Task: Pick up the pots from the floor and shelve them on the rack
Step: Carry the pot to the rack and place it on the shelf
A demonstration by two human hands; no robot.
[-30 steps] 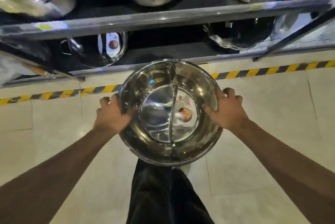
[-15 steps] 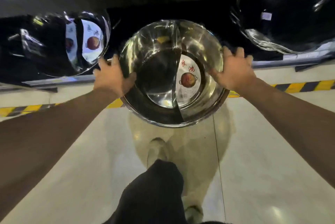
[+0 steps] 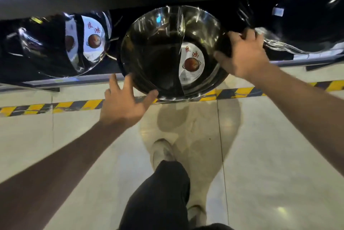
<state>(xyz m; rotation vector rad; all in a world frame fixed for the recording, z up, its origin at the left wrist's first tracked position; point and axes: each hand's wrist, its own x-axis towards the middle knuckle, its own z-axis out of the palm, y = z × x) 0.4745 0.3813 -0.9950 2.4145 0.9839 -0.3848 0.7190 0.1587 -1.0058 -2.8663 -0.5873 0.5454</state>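
Steel divided pot (image 3: 167, 52) sits tilted at the front edge of the low rack shelf (image 3: 290, 62), mouth toward the person, probably so its label shows. Right hand (image 3: 243, 52) clasps the far right rim to steer it. Left hand (image 3: 122, 103) is spread wide, fingertips against the near left rim, likely pushing it deeper, beside a similar shelved pot (image 3: 74, 43).

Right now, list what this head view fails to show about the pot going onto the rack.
- Whether the divided pot already rests on the lower shelf: its own body covers the contact.
- The right hand fingertips: behind the pot's rim.
- The pot at the far right: cut off by the frame edge, lost in shadow.
- The small print on the pot's label: too small.
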